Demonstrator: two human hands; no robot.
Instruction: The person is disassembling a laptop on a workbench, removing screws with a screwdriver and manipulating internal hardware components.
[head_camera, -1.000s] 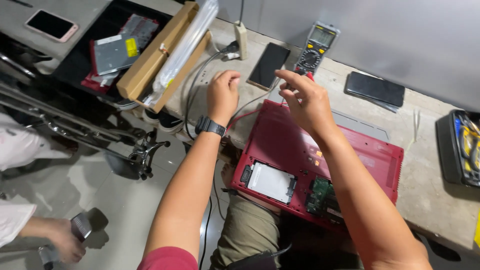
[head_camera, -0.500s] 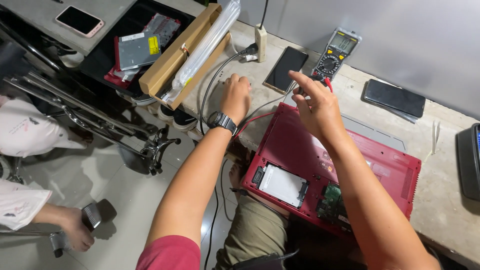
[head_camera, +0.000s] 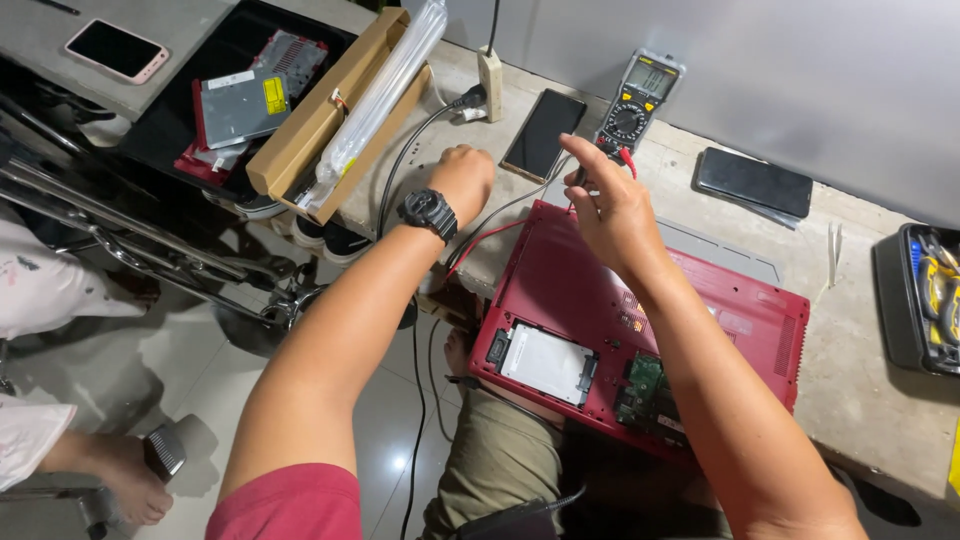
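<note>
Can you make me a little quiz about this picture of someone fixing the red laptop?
1. True or false: the red laptop lies with its underside up and a panel open.
2. What is on the wrist by the left hand? A) a black watch B) a red band C) nothing
3. Which tool with a dial lies just beyond the right hand?

Key: 1 true. 2 A, the black watch. 3 the multimeter, its red lead at the hand.

A pink phone (head_camera: 117, 50) lies on the grey top at the far left. A long cardboard box (head_camera: 322, 115) holds a clear plastic tube (head_camera: 385, 85). A black phone (head_camera: 753, 182) lies flat by the wall. A tool case (head_camera: 920, 298) sits at the right edge.
</note>
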